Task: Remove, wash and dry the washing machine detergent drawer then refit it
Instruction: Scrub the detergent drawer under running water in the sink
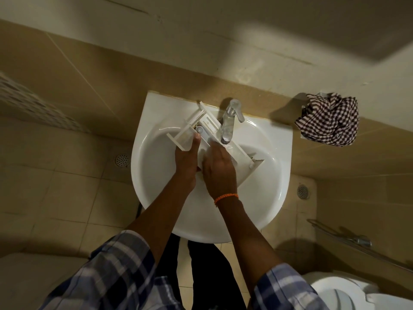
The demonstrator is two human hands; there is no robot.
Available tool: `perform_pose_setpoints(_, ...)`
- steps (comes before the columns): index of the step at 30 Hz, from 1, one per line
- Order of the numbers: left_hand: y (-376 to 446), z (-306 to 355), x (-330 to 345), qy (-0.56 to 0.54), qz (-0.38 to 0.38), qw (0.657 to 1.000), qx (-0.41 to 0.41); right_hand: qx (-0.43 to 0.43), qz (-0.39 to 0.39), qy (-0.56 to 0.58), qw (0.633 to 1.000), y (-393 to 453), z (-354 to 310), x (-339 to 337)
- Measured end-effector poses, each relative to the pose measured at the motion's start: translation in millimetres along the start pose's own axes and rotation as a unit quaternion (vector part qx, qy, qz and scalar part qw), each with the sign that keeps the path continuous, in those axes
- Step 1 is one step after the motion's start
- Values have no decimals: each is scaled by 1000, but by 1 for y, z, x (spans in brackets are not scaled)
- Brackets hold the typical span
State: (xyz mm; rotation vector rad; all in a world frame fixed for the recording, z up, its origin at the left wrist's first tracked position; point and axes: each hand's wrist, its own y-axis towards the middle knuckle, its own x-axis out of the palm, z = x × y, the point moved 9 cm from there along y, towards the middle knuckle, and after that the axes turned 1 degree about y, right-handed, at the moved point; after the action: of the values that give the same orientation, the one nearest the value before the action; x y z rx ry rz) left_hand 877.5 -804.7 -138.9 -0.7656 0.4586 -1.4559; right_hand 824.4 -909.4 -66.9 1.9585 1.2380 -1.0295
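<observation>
1. Left hand (186, 158): gripping the left compartment of the white plastic detergent drawer (202, 128), fingers curled round its side wall, thumb up near the grey siphon cap.
2. Right hand (220, 167), with an orange cord bracelet (226, 197) at the wrist: laid flat over the drawer's middle, fingers fairly straight and pressed on the plastic; rubbing or merely steadying cannot be told.
3. Drawer itself: out of the machine and lying slantwise inside the white ceramic wash basin (156, 175), one end propped towards the back rim, front panel low at the right of the bowl.
4. Chrome mixer tap (230, 121): directly above the drawer's right half; water seemingly falling from the spout just past the right fingertips, though too faint to confirm.
5. Brown-and-white checked cloth (328, 119): crumpled on the tan ledge, well apart to the right of the basin.
6. Step in hand, by judgement: washing; removal done, drying and refitting not yet begun.
7. Next move likely calls for turning each compartment under the stream, shaking off water, then reaching right for the cloth.
</observation>
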Motion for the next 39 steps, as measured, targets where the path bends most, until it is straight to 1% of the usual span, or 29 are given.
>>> perform_pose_setpoints(2,0,-2,-3,-6,5,1000,-6,-13,-42,34,998,6,-3,12)
perform_pose_setpoints(4,0,0,-6,-12,11,1000,-8,-18,-68,57,996,6,3,11)
perform_pose_setpoints(6,1,1,-7,-12,11,1000,-7,-24,-72,37,996,0,14,1)
perform_pose_setpoints(9,2,1,-8,-14,8,1000,-4,-5,-28,-14,1000,-5,32,-19)
perform_pose_setpoints(12,3,-1,-8,-25,10,1000,-6,47,58,-8,997,-1,48,-43)
perform_pose_setpoints(13,3,-2,-8,-28,8,1000,-11,60,68,-3,996,3,51,-46)
perform_pose_setpoints(14,4,-3,-8,-29,7,999,-14,63,62,-7,996,8,50,-46)
perform_pose_setpoints(18,4,-5,-5,-21,0,1000,-22,27,-17,-23,999,26,26,-24)
perform_pose_setpoints(19,3,-6,-5,-18,-1,1000,-23,23,-31,-6,999,28,23,-20)
perform_pose_setpoints(22,4,-9,-5,-19,-11,1000,-15,22,-86,95,992,20,26,-10)
perform_pose_setpoints(24,4,-10,-7,-25,-21,999,-10,25,-101,89,991,13,37,-12)
perform_pose_setpoints(26,3,-11,-9,-33,-16,999,-13,49,-70,40,996,8,52,-23)
perform_pose_setpoints(28,-1,-15,-14,-52,2,998,-24,65,-12,-23,998,3,58,-36)
perform_pose_setpoints(30,-7,-22,-19,-78,21,996,-40,57,47,-80,994,-2,55,-50)
perform_pose_setpoints(32,-15,-31,-26,-103,39,992,-61,84,84,-57,991,-7,56,-60)
perform_pose_setpoints(34,-25,-43,-32,-125,44,988,-84,124,103,-11,987,-12,61,-65)
perform_pose_setpoints(36,-35,-55,-34,-150,37,983,-98,143,112,10,983,-16,62,-68)
perform_pose_setpoints(38,-44,-64,-34,-168,33,979,-109,139,98,2,985,-15,55,-70)
perform_pose_setpoints(39,-48,-69,-33,-176,32,977,-118,129,86,-26,988,-14,50,-71)
